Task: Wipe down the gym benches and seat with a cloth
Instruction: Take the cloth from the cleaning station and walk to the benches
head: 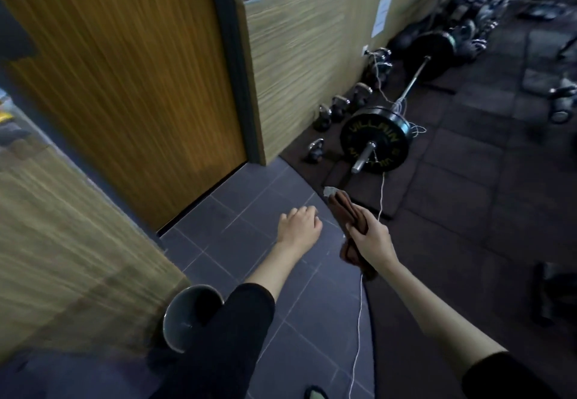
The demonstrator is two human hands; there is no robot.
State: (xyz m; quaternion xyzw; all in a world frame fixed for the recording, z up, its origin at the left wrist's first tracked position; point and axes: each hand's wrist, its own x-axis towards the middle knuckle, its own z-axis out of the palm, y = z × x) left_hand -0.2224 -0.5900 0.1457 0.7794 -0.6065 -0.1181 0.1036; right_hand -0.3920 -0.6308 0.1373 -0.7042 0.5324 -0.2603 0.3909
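My right hand (373, 238) grips a brown cloth (346, 208) that is bunched into a long roll, one end pointing up toward the barbell and the other hanging below my wrist. My left hand (298, 225) is held out over the grey tiled floor with its fingers curled into a loose fist and nothing in it. No bench or seat is clearly visible; dim gym equipment at the far right is too dark and blurred to identify.
A wooden door (131, 86) stands ahead left, beside a tan wall (312, 64). A loaded barbell (376, 141) and several kettlebells (324, 116) lie on dark rubber mats by the wall. A thin white cord (359, 314) trails across the floor. A grey bin (184, 314) stands at lower left.
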